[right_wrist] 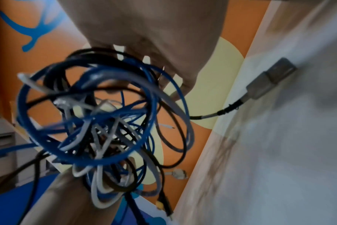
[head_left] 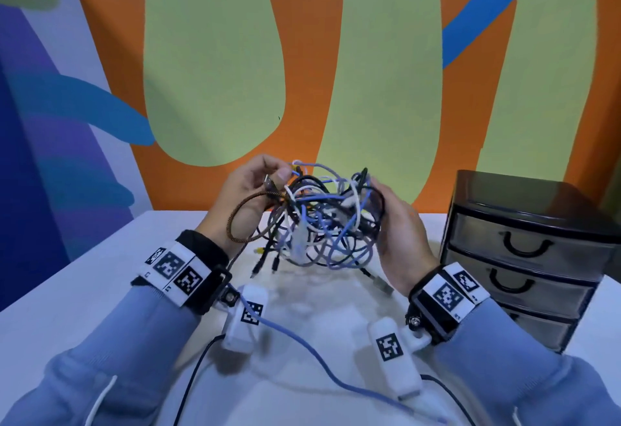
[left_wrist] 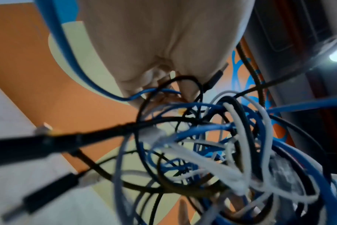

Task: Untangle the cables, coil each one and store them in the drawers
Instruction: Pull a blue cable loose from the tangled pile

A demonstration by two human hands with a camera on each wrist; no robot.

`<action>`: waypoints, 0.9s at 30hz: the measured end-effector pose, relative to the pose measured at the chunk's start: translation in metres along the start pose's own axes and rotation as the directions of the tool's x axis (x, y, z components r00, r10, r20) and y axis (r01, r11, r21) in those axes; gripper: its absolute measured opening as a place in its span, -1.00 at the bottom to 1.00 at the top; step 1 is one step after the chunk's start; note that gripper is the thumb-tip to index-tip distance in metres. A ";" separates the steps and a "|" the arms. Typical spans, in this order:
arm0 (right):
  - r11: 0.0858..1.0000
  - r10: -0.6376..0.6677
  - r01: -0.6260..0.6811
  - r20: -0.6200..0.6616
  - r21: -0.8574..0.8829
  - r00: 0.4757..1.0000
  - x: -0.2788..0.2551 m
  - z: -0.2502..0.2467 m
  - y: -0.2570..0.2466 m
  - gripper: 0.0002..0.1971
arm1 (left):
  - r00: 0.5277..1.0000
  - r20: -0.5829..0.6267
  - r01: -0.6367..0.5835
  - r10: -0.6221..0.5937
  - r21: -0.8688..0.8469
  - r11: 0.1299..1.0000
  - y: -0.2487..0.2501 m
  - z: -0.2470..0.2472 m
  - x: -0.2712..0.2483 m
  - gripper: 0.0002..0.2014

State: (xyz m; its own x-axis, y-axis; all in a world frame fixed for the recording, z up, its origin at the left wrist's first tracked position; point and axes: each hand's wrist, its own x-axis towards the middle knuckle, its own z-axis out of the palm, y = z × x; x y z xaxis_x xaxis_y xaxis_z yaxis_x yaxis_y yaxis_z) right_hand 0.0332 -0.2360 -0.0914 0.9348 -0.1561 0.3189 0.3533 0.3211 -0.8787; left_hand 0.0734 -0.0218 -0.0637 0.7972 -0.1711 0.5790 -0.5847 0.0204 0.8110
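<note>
A tangle of blue, white and black cables (head_left: 322,217) hangs in the air above the white table (head_left: 84,291), between both hands. My left hand (head_left: 255,187) pinches a cable end at the tangle's upper left, and a brown braided cable (head_left: 242,220) loops below its palm. My right hand (head_left: 396,224) grips the tangle's right side with curled fingers. Several plug ends (head_left: 265,261) dangle under the bundle. The wrist views show the same tangle (left_wrist: 212,144) (right_wrist: 98,118) close up and blurred. A grey USB plug (right_wrist: 269,79) hangs near the table.
A black drawer unit (head_left: 527,257) with three closed translucent drawers stands at the right on the table. The wrist cameras' own leads, one of them a blue lead (head_left: 319,355), trail toward me across the table. A painted orange and green wall (head_left: 215,73) rises behind.
</note>
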 end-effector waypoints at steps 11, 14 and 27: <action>0.905 -0.287 0.273 0.006 -0.325 0.958 -0.007 0.007 -0.010 -0.82 | 0.996 0.054 0.073 -0.067 -0.115 0.991 0.010 0.000 -0.004 -0.94; 0.803 -0.314 0.375 0.206 -0.462 0.927 -0.014 0.013 -0.010 -0.82 | 0.995 0.095 0.041 -0.032 -0.098 0.994 0.013 0.002 -0.006 -0.94; 0.553 -0.067 0.384 0.420 -0.739 0.905 -0.014 0.013 -0.004 -0.83 | 0.921 -0.109 -0.348 0.373 0.198 0.916 0.036 0.012 -0.005 -0.88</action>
State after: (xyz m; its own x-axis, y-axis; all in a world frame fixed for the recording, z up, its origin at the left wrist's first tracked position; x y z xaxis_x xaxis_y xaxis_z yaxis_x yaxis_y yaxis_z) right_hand 0.0194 -0.2229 -0.0873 0.8370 0.2300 0.4965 0.5288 -0.5727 -0.6264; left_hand 0.0469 -0.0317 -0.0387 0.5324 -0.0430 0.8454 -0.8431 -0.1164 0.5251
